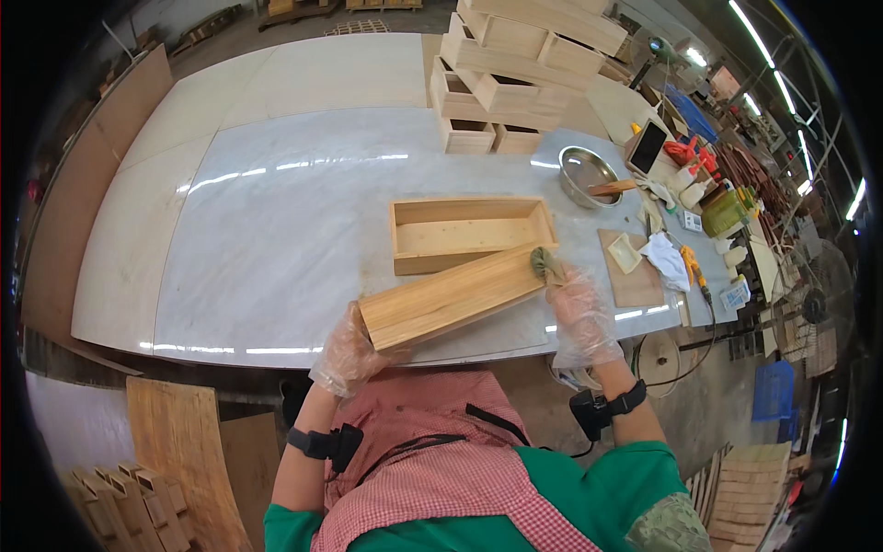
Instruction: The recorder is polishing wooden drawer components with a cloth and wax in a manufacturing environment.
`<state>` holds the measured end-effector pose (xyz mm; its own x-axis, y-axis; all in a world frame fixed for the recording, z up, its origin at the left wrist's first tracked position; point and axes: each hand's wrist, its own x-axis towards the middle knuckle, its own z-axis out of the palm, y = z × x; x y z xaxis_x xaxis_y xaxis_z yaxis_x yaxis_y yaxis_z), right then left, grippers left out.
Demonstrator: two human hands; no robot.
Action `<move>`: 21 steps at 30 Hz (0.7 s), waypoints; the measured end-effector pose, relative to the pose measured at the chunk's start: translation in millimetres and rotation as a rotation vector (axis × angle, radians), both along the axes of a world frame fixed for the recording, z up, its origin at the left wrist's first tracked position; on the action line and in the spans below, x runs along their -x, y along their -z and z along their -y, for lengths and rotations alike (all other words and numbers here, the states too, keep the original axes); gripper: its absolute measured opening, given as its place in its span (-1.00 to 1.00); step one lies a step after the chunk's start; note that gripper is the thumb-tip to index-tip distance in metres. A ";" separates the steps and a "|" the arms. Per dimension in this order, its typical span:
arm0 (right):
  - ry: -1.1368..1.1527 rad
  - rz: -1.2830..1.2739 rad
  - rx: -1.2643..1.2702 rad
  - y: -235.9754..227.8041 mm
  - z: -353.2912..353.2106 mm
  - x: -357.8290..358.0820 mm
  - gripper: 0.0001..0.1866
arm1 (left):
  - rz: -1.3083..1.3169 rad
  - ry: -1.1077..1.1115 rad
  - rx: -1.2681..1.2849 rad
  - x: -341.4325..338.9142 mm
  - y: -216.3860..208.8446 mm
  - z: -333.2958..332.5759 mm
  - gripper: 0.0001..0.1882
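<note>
A long wooden box (451,296) is held tilted over the near edge of the table, one broad flat face turned up. My left hand (348,354), in a clear plastic glove, grips its left end. In a similar glove, my right hand (581,311) is closed on a greenish cloth (546,267), which presses on the right end of that face. Just beyond lies a second wooden box (469,234), open side up, its near right part hidden by the held one. A metal bowl (589,175) with a wooden-handled tool (613,187) in it stands to the right.
Stacked wooden boxes (515,87) rise at the back. On the right are a phone (647,147) on a stand, white bottles (692,193), a white cloth (666,261), a small dish (625,255) on a board and a yellow corded tool (694,271). A wooden panel (87,198) borders the table's left side.
</note>
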<state>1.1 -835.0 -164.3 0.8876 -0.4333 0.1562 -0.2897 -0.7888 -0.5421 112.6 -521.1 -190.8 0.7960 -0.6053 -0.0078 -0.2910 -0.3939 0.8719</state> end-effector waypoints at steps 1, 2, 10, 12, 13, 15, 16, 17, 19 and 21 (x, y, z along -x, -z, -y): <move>-0.101 0.202 0.040 7.9 -3.8 -0.8 -0.71 | 0.004 0.010 0.002 0.3 1.4 3.3 -0.19; -0.202 0.404 0.082 14.9 -11.5 -1.9 -0.74 | 0.024 0.025 0.078 0.7 2.9 7.2 -0.21; -0.326 0.371 0.242 -30.1 -44.5 -0.4 -0.79 | 0.095 0.026 0.027 -1.4 7.9 -5.3 -0.17; -0.152 0.291 0.280 19.6 13.9 10.9 -0.77 | 0.153 0.052 -0.020 -3.6 11.8 -3.3 -0.18; -0.061 0.249 0.304 40.6 41.1 17.5 -0.76 | 0.156 0.065 -0.011 -2.6 15.5 1.6 -0.18; 0.003 0.219 0.312 38.3 35.7 10.1 -0.74 | -0.404 0.013 0.424 0.5 21.7 1.4 -0.19; -0.108 0.377 0.283 16.5 0.3 3.7 -0.73 | -0.404 0.004 0.421 0.9 20.4 -1.5 -0.19; -0.207 0.533 0.258 5.5 -18.5 2.6 -0.72 | -0.196 0.041 0.259 0.5 15.7 -3.2 -0.19; -0.123 0.395 0.107 29.1 -0.7 9.3 -0.73 | 0.021 0.099 0.104 -2.5 9.5 0.7 -0.18; -0.003 0.163 -0.028 54.3 29.2 17.2 -0.75 | 0.020 0.058 0.140 -1.6 10.0 1.1 -0.17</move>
